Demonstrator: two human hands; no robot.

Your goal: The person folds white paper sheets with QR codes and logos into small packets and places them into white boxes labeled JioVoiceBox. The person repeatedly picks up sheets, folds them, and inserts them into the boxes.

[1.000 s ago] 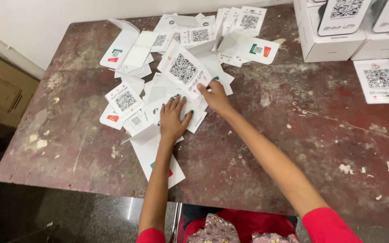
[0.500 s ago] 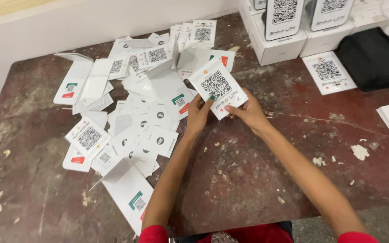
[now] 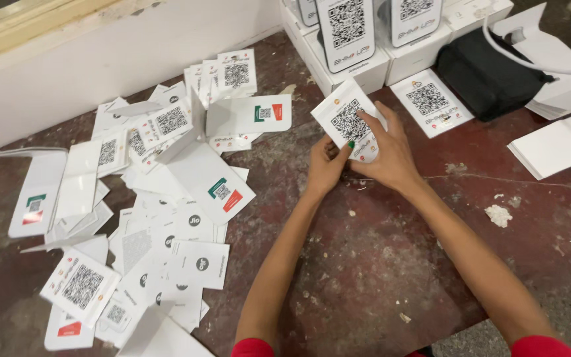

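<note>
Both hands met over the far middle of the worn reddish desk (image 3: pixel 391 264), gripping 1 white code card (image 3: pixel 346 118) between them. The left hand (image 3: pixel 328 165) pinched the card's near edge, thumb on its printed face. The right hand (image 3: pixel 386 153) curled around its right side, fingers (image 3: pixel 369 120) lying across the face and partly hiding it. The card was tilted and lifted off the desk, just above and between the 2 hands.

To the left, a loose heap of white cards (image 3: pixel 160 218) spread across the desk, well apart from the hands; some showed square codes, some lay face down, and a few carried green and red marks. Just right of the held card, another code card (image 3: pixel 431 102) lay flat on the desk. Beyond it at the far edge stood white boxes (image 3: pixel 358 63) with upright code stands on them. A black pouch (image 3: pixel 487 73) sat at the far right, near a sheet of white paper (image 3: pixel 553 149).
</note>
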